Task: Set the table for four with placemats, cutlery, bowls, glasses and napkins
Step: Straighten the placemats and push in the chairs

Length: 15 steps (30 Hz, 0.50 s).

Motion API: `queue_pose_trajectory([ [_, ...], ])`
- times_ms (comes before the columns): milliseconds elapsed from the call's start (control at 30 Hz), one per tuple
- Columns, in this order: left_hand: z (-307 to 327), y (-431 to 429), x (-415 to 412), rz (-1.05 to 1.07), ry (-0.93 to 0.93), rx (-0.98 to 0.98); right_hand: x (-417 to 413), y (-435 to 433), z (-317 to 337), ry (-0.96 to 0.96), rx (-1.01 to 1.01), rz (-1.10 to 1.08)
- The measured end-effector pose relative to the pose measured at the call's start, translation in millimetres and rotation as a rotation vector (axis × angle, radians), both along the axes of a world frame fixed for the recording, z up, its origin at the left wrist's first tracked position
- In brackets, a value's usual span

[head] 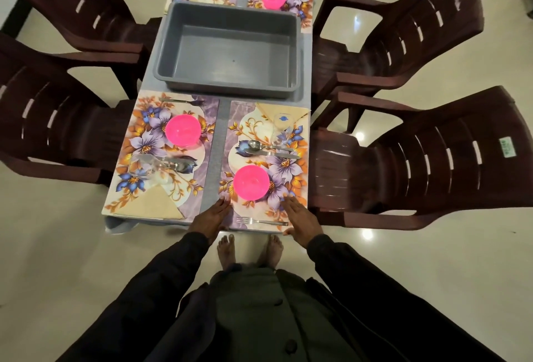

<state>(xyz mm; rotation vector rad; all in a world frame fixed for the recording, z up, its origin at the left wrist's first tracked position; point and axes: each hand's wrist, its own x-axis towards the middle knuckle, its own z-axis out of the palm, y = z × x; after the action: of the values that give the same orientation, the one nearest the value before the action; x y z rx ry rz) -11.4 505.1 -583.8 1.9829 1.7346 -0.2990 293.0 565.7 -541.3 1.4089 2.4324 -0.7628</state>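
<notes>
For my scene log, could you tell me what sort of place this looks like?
Most likely a home dining area: a small table laid with floral placemats and pink bowls, ringed by brown plastic armchairs on a glossy tiled floor. An empty grey tub sits mid-table.

A tub [230, 47] sits mid-worktop, two placemats [161, 154] side by side before it and two behind. Each mat carries a bowl [250, 182]. Chairs [418, 159] flank the worktop left and right.
</notes>
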Motion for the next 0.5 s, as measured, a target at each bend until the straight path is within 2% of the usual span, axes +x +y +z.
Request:
queue_pose_trajectory([
  [367, 11, 0, -2, -0.060, -0.006, -0.066, 9, 2, -1, 0.036, -0.019, 0.007],
  [500, 13, -1, -4, -0.043, -0.049, -0.035, 9, 1, -3, 0.050, -0.013, -0.001],
])
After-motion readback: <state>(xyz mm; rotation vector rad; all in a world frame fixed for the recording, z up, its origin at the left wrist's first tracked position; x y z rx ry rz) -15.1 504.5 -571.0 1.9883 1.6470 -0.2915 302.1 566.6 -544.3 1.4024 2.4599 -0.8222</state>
